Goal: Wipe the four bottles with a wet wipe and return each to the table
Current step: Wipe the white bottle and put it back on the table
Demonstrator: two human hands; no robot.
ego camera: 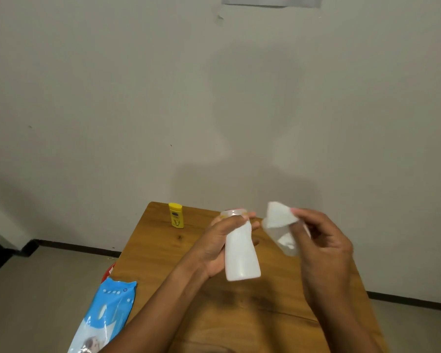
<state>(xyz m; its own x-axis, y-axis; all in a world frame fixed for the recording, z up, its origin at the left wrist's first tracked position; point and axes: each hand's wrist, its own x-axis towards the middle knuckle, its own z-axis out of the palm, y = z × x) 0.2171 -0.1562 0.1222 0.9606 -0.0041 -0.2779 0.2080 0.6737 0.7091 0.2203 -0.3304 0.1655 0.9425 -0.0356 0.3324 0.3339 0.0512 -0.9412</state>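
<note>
Head view: your left hand (222,240) grips the white bottle (242,253) above the table (163,250), tilted for wiping; your right hand (321,240) pinches the wet wipe (280,216), possibly over a blurred clear bottle.

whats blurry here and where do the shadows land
Head view: the wet wipe in the right hand is motion-smeared, the white bottle in the left hand soft-edged; a broad soft shadow falls on the wall above the table.
</note>
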